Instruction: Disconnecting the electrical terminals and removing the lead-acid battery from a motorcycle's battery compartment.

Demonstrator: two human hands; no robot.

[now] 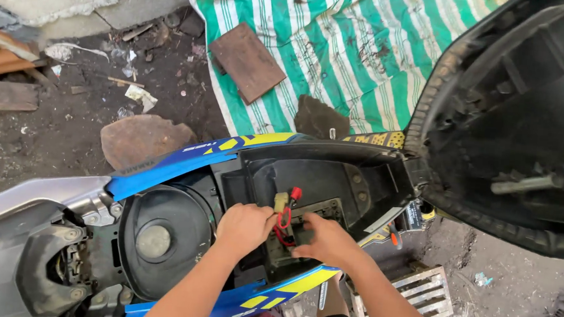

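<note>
Fingers of both hands (244, 225) (329, 241) pinch red wires (282, 226) in the scooter's battery bay (304, 213); tugging could likely loosen a connector (281, 201).

left arm: bare, reaching forward from bottom centre
left hand (244, 225): knuckles up, fingers curled into a loose fist
right arm: bare, angled in from lower right
right hand (329, 242): palm down, fingers bent, close beside the left
</note>
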